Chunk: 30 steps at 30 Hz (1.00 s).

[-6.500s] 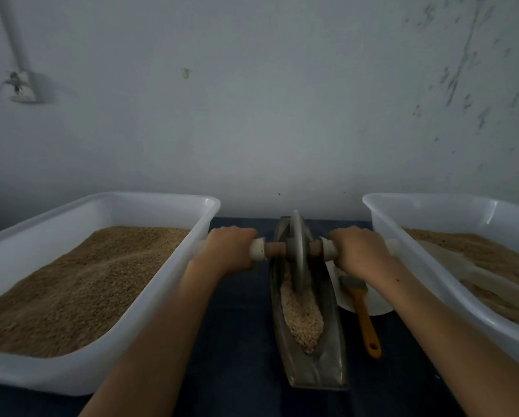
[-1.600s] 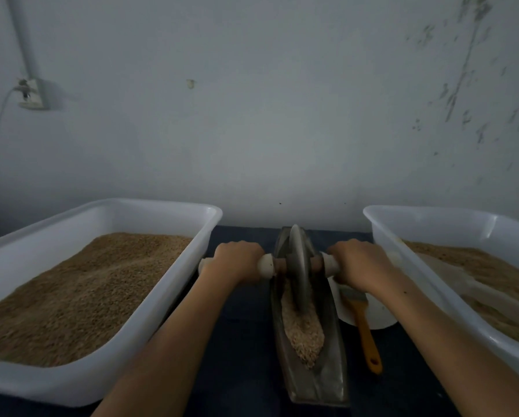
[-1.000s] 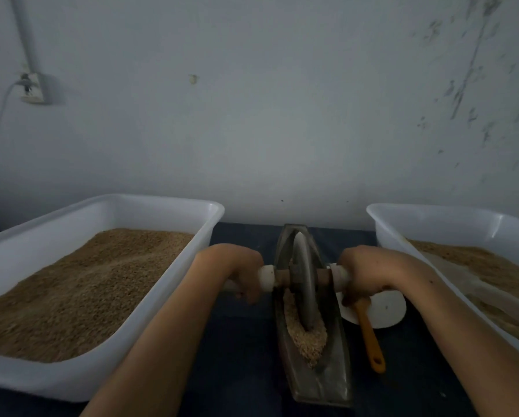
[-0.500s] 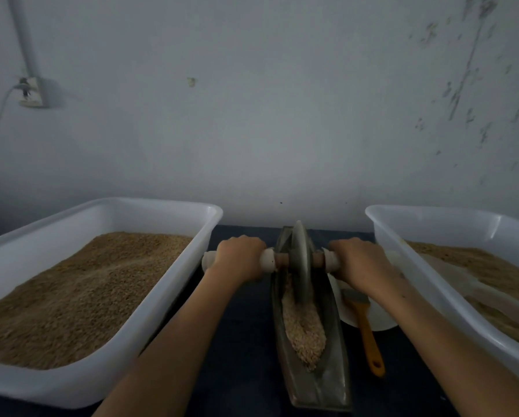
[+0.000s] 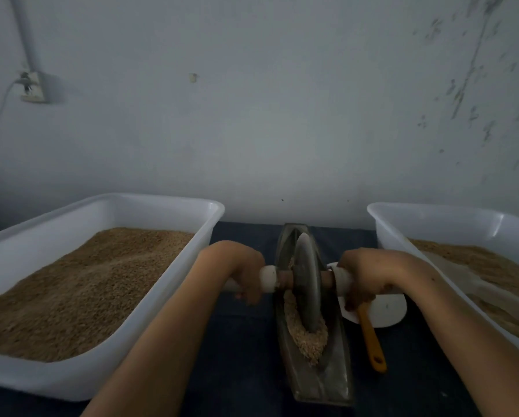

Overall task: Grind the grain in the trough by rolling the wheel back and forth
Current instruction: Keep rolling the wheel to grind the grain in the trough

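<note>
The wheel (image 5: 305,281) stood upright in the long dark trough (image 5: 312,371), near its middle, with its bottom edge down in the little heap of grain (image 5: 304,335) that lay there. The person's left hand (image 5: 243,272) was curled tight round the white handle (image 5: 268,279) on one side of the wheel, and the right hand (image 5: 362,276) was curled tight round the handle on the other side. A big white tub (image 5: 174,291) full of brown grain sat to the left, another white tub (image 5: 402,224) sat to the right, and a brush with an orange handle (image 5: 371,341) lay just beside the trough, partly on a white plate (image 5: 387,310).
</note>
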Motion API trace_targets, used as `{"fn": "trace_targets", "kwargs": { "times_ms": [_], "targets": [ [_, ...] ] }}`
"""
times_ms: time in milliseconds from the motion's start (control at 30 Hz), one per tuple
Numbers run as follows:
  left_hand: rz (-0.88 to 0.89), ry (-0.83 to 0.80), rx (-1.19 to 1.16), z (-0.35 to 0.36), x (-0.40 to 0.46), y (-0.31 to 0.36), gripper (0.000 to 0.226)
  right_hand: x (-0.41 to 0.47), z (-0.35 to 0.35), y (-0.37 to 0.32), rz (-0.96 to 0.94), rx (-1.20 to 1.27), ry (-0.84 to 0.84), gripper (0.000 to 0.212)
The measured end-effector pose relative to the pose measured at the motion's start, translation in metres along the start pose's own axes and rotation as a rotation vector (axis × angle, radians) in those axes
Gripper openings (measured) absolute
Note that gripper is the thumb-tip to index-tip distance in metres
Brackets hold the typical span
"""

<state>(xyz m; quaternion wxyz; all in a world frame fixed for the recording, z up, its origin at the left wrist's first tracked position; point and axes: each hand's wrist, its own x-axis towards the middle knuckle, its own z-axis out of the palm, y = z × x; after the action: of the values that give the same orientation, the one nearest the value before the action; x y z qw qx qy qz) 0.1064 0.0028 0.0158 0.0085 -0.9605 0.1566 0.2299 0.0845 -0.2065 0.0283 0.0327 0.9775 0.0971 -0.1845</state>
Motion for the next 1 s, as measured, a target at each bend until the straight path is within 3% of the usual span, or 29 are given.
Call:
{"fn": "trace_targets", "kwargs": {
  "times_ms": [167, 300, 367, 500, 633, 767, 867, 933, 1000],
  "targets": [
    [-0.039, 0.086, 0.005, 0.002, 0.01, 0.001, 0.011, 0.01, 0.004, 0.002, 0.009, -0.015, 0.104, 0.02],
    [-0.104, 0.337, 0.023, 0.008, 0.018, -0.001, 0.019, 0.021, 0.011, 0.001, 0.016, -0.062, 0.334, 0.013],
    [-0.147, 0.464, 0.051, 0.011, 0.022, -0.001, 0.036, 0.025, 0.016, 0.001, 0.029, -0.076, 0.489, 0.008],
    [-0.165, 0.595, 0.095, 0.017, 0.028, 0.001, 0.036, 0.03, 0.024, 0.0, 0.042, -0.09, 0.667, 0.016],
    [-0.14, 0.536, 0.085, 0.015, 0.026, -0.001, 0.038, 0.025, 0.019, 0.001, 0.035, -0.107, 0.569, 0.003],
    [-0.095, 0.272, 0.003, 0.009, 0.02, -0.005, 0.041, 0.015, 0.005, -0.002, 0.013, -0.097, 0.27, 0.027],
    [-0.037, 0.106, -0.026, 0.006, 0.014, -0.007, 0.032, 0.008, 0.0, -0.003, 0.002, -0.093, 0.117, 0.025],
    [-0.009, 0.066, 0.003, 0.005, 0.011, -0.007, 0.024, 0.006, 0.0, -0.002, -0.003, -0.081, 0.047, 0.017],
    [-0.002, 0.065, 0.009, 0.004, 0.012, -0.005, 0.015, 0.007, 0.0, -0.001, -0.002, -0.062, 0.016, 0.022]
  ]
}}
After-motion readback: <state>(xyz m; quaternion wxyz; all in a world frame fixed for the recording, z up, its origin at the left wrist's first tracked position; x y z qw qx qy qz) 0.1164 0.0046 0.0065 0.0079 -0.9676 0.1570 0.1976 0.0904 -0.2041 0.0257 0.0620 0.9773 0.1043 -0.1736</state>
